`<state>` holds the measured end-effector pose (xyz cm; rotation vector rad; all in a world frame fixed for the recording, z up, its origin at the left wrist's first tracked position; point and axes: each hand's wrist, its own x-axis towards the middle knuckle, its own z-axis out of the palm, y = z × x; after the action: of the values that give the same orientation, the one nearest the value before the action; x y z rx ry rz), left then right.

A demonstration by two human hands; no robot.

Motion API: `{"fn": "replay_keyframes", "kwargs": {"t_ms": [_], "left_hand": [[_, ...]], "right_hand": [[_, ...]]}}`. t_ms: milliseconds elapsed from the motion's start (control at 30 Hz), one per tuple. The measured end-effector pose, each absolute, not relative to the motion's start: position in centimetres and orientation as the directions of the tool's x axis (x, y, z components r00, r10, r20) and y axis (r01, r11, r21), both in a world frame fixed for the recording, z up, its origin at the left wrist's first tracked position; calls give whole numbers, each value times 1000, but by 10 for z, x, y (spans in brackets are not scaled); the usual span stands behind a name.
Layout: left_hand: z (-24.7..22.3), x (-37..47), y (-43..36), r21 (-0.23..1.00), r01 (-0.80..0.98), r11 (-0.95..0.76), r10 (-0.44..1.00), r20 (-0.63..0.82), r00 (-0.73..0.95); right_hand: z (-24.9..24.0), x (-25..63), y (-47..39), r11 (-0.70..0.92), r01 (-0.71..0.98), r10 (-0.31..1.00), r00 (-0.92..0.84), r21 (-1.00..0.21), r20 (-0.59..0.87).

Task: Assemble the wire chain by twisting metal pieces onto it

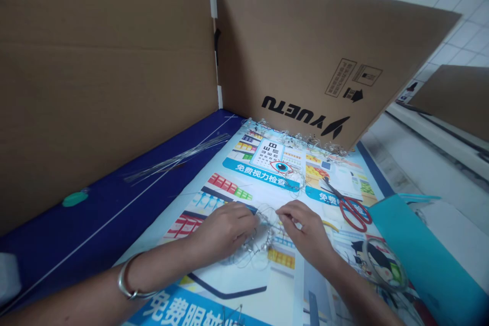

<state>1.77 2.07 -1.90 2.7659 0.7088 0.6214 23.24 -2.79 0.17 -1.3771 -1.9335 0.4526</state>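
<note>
Between my two hands lies a loose tangle of thin silvery wire (263, 244), looped and twisted, with small knots along it. My left hand (235, 226), the one with a silver bangle on its wrist, is closed with curled fingers at the left side of the wire. Thumb and forefinger of my right hand (303, 226) pinch a fine strand at the upper right of the loops. The fingertips of my left hand are partly hidden. Past my right hand, red-handled scissors (355, 213) rest on the printed sheet (278, 282).
Two cardboard panels (290, 46) wall off the back and left. Along the far panel's foot runs a heap of twisted wire pieces (305, 140). A bundle of straight wires (179, 157) lies at left. On the right are a wire coil (382, 265) and a teal folder (420, 254).
</note>
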Motion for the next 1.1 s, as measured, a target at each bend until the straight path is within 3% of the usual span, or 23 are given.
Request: {"fn": "replay_keyframes", "kwargs": {"t_ms": [200, 533, 867, 1100], "left_hand": [[-19, 17, 21, 327, 404, -854, 502, 319, 804], [-18, 21, 23, 415, 381, -826, 526, 329, 784], [-3, 33, 22, 240, 478, -845, 524, 193, 829], [-11, 39, 30, 86, 428, -900, 437, 183, 881]], "right_hand": [[-1, 240, -43, 234, 728, 968, -112, -644, 225], [-7, 240, -45, 188, 810, 979, -113, -556, 168], [-5, 237, -43, 108, 854, 993, -66, -509, 100], [-6, 239, -41, 128, 864, 991, -93, -486, 95]]}}
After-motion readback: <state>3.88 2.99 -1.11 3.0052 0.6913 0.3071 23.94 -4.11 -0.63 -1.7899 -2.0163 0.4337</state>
